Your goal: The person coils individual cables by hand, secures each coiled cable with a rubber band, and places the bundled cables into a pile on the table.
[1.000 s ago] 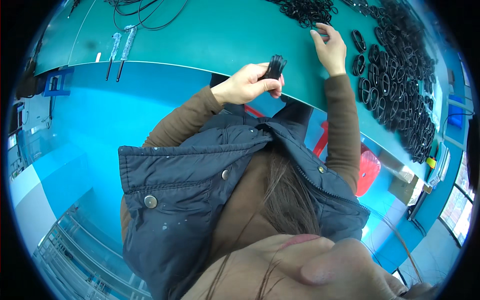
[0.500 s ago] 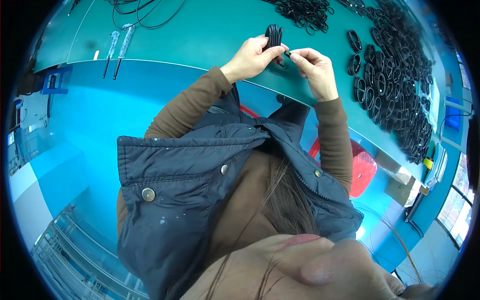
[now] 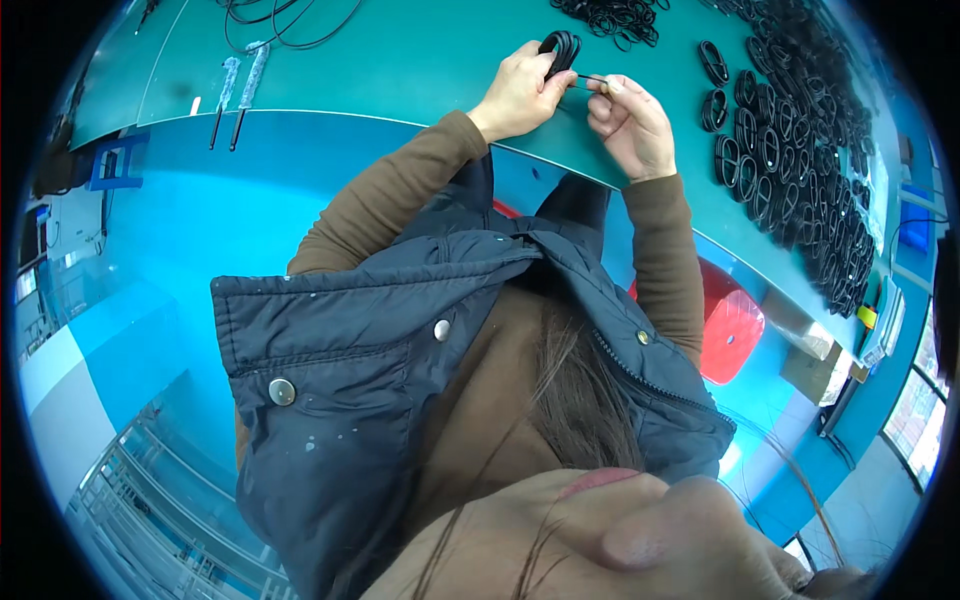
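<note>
My left hand [image 3: 518, 92] is closed around a coiled black cable [image 3: 563, 50], held over the green table [image 3: 410, 75] close to its near edge. The folded loops stick up above my thumb and fingers. Facing it, my right hand [image 3: 638, 125] pinches a thin black strand [image 3: 590, 78] between thumb and fingertips. This strand runs taut from the bundle to my right hand; whether it is the cable's own end or a separate tie cannot be made out. The other right-hand fingers are curled.
Many coiled black cables [image 3: 770, 145] cover the table's right side. Small black loops [image 3: 612, 15] lie in a heap beyond my hands. Loose cable [image 3: 285, 42] and two wrapped-handle tools [image 3: 245, 90] are at left, the tools overhanging the edge. A red stool [image 3: 735, 335] stands below.
Both hands have shifted slightly in the view, and the bundle is tilted more to the right. My right hand has drawn the thin strand out straight, away from the bundle.
</note>
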`<action>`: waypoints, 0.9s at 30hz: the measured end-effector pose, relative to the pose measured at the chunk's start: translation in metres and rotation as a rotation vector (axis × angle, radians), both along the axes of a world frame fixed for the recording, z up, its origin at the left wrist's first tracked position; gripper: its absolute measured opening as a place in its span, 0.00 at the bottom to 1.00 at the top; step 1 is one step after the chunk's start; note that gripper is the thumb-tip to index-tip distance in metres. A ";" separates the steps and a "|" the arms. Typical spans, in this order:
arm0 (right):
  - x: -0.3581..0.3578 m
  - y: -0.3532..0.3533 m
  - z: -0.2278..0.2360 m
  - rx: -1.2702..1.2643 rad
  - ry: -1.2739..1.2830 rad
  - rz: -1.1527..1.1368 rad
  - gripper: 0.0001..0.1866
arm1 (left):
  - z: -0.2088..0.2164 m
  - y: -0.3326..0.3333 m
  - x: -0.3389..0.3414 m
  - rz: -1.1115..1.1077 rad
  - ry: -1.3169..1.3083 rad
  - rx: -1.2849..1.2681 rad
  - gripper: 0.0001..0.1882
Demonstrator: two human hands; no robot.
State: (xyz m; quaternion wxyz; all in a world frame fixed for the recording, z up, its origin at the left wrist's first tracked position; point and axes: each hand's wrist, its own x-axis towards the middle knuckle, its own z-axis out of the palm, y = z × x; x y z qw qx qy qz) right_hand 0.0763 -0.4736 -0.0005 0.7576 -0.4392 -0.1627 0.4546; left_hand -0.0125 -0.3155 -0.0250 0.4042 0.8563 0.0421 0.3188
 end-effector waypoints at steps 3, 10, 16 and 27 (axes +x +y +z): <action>-0.005 -0.004 0.001 0.264 0.233 0.125 0.09 | 0.000 0.004 -0.003 -0.008 -0.034 0.043 0.08; -0.002 -0.027 0.029 -0.333 -0.509 0.292 0.20 | 0.016 0.007 -0.030 -0.230 0.175 -0.247 0.08; -0.002 -0.009 0.064 -0.491 -1.636 0.260 0.25 | 0.024 0.000 -0.026 -0.442 0.330 0.047 0.09; 0.009 -0.022 0.039 -0.027 -0.134 0.438 0.25 | 0.055 0.001 -0.047 -0.760 0.218 -1.045 0.08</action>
